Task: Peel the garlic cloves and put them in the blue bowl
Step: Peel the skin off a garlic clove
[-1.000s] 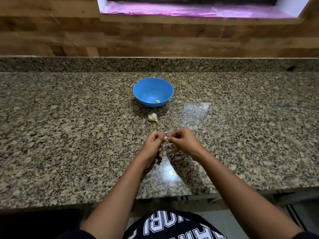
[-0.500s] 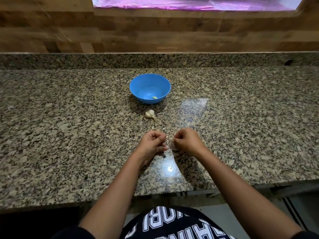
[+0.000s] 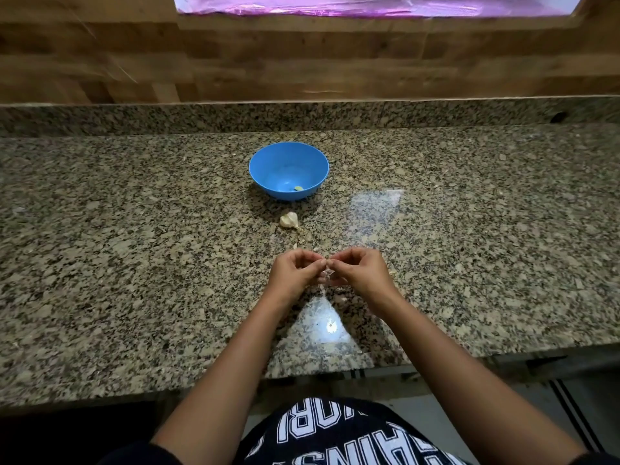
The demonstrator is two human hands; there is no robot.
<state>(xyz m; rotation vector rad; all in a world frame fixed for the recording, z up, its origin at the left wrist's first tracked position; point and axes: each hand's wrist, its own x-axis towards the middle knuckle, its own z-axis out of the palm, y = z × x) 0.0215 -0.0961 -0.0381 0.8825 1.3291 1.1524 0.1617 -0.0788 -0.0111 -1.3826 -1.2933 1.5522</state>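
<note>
Pinching the garlic clove (image 3: 327,272) between left hand (image 3: 296,275) and right hand (image 3: 361,274), drawn together again after parting; still one peeled clove (image 3: 298,188) in blue bowl (image 3: 268,157).

The person wears a black top (image 3: 339,437) printed with large white block letters, seen upside down and only partly readable. Dark sleeve edges (image 3: 134,453) show near the upper arms, and both forearms are bare.
</note>
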